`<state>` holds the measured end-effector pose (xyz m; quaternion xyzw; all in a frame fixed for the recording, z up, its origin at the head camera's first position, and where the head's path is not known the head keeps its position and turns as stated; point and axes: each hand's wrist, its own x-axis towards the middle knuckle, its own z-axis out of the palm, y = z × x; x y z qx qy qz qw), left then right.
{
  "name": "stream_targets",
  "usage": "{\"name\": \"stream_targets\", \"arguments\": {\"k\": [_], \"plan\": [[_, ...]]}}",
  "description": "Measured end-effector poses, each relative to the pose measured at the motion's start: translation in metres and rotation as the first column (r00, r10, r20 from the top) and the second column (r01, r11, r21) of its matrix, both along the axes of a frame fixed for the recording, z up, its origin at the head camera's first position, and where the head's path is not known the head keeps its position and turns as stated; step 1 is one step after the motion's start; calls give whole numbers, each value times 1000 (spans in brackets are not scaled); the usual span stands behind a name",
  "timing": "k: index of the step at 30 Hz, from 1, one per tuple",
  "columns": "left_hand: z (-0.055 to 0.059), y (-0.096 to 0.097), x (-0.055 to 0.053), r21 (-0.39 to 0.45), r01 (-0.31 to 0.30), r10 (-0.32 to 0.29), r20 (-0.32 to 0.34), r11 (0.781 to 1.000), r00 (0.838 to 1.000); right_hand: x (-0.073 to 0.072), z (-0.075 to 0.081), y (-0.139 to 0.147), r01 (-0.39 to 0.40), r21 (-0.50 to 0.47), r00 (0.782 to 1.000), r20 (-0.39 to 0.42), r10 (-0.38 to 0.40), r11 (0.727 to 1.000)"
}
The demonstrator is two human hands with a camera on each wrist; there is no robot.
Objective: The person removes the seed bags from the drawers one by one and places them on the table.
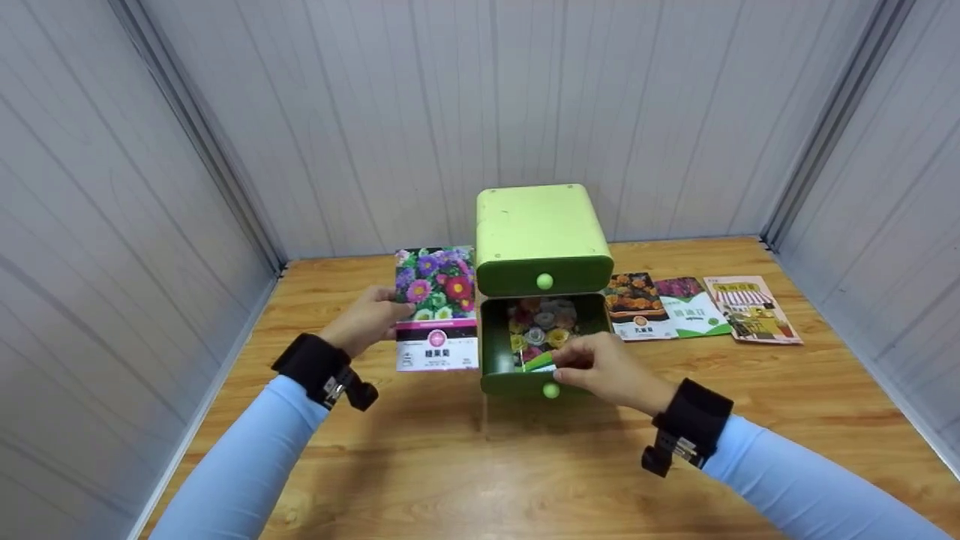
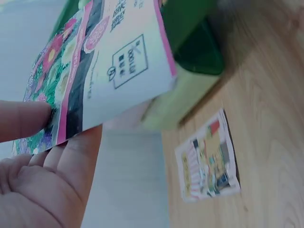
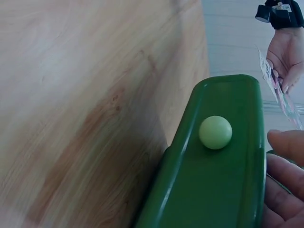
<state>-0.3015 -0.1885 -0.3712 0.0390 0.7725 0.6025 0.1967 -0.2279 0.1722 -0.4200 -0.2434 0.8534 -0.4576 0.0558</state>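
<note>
My left hand (image 1: 366, 321) pinches a flower seed packet (image 1: 437, 345) by its left side, thumb on the printed front. Purple, pink and red daisy-like blooms cover its upper part, above a white label. Held up left of the small green cabinet (image 1: 536, 221), it shows its white lower part in the left wrist view. My right hand (image 1: 611, 371) reaches over the front of the pulled-out lower drawer (image 1: 491, 352). Its thumb and forefinger pinch the green-and-white lower end of a second packet (image 1: 536, 337), pictured with rose-like blooms, inside the drawer. The drawer front (image 3: 223, 180) partly hides the fingers.
Right of the cabinet lie an orange-flower packet (image 1: 639, 304), a green-and-white packet (image 1: 690, 311) and a pink packet with a striped awning (image 1: 754, 311). The upper drawer is closed, with a round knob (image 1: 544, 281). Pale panel walls (image 1: 360, 127) enclose the wooden table (image 1: 450, 480).
</note>
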Motion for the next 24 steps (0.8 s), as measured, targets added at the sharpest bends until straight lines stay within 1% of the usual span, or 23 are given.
{"name": "stream_targets", "arguments": {"k": [3,4,5,7,11,13,15,18,20,23,24], "plan": [[-3,-10,-7,-8,-63,63,14,998,998,-1,-3,1,-21,17,1000,-16,21,1000],[-4,-13,-10,-15,-93,93,15,996,996,-4,-8,2,-22,21,999,-30,23,1000],[-5,-16,-13,-8,-120,120,18,993,993,-4,-9,2,-22,32,999,-42,23,999],[-8,-21,-18,-12,-181,182,8,983,983,-3,-10,2,-23,49,998,-64,26,999],[-15,-29,-28,-50,-275,273,-41,960,961,0,-10,2,-5,82,996,-86,12,997],[-19,-32,-32,-95,-302,298,-61,949,953,1,-10,2,3,96,996,-93,6,995],[-22,-33,-37,-132,-334,328,-65,933,942,2,-11,2,11,108,995,-103,1,994],[-26,-35,-44,-145,-358,354,-52,922,934,2,-12,2,9,108,992,-129,5,994],[-29,-36,-50,-162,-376,372,-58,912,927,2,-13,2,10,104,991,-135,5,994],[-35,-38,-59,-199,-407,397,-88,892,914,2,-14,2,16,100,989,-147,-1,995],[-37,-40,-62,-217,-420,408,-99,881,907,3,-14,2,21,102,989,-149,-6,995]]}}
